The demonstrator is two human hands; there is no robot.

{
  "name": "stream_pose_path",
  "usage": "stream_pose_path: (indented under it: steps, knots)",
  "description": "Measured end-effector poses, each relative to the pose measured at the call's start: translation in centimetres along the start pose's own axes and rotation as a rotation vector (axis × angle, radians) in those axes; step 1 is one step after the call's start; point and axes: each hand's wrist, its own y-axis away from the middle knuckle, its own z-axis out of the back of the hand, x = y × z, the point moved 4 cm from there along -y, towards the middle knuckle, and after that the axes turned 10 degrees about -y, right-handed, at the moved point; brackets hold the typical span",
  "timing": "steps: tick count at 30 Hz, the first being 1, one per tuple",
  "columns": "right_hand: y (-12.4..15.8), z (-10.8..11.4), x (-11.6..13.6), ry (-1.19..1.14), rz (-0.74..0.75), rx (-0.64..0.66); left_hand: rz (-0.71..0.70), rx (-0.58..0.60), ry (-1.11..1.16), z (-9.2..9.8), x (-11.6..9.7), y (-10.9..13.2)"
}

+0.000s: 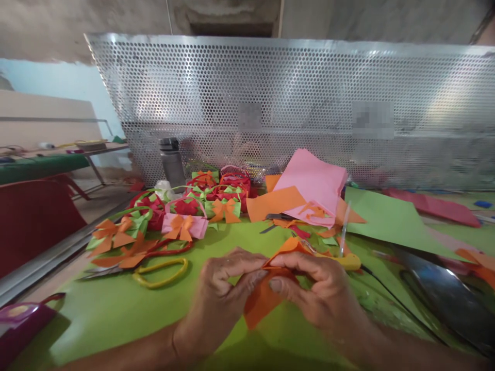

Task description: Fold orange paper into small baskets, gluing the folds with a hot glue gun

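Note:
A folded piece of orange felt-like sheet point(263, 301) is held between both hands, in the middle near the front of the table. My left hand point(228, 288) pinches its gathered middle from the left, thumb and forefinger closed. From the right, my right hand point(313, 288) pinches the same piece, fingers closed. One flap hangs below the fingers and another part stands up above them. Just behind my right hand lies a yellow-handled tool point(350, 262) with a black cord. Scissors with yellow and red handles point(162, 273) rest to the left of my left hand.
Several small red, green and pink bags with bows point(224, 208) crowd the back left, before a grey bottle point(172, 167). Pink sheets point(309, 178) and a green sheet point(394, 219) lie behind. A dark shiny object point(444, 293) sits at right. A perforated metal panel point(216, 87) borders the table.

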Motion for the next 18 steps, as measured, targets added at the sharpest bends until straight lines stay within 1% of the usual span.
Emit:
stream_pose_path:
  steps: [4,9,12,14,18]
  knots:
    - [0.03,0.05,-0.40,-0.024,-0.038,0.011,-0.004,-0.006,0.020,-0.13,-0.09,0.21]
    - [-0.01,0.09,-0.09,0.001,0.005,0.018,-0.002,0.012,0.001,-0.06,-0.37,0.03]
    - [-0.01,0.09,0.06,0.024,0.002,0.027,0.001,0.019,0.009,-0.04,-0.44,0.00]
    - [0.02,0.16,0.06,0.025,0.000,0.025,0.026,0.021,0.019,-0.08,-0.35,0.06]
    - [0.06,0.24,0.03,0.039,0.003,0.045,0.131,0.057,0.052,-0.33,0.00,0.22]
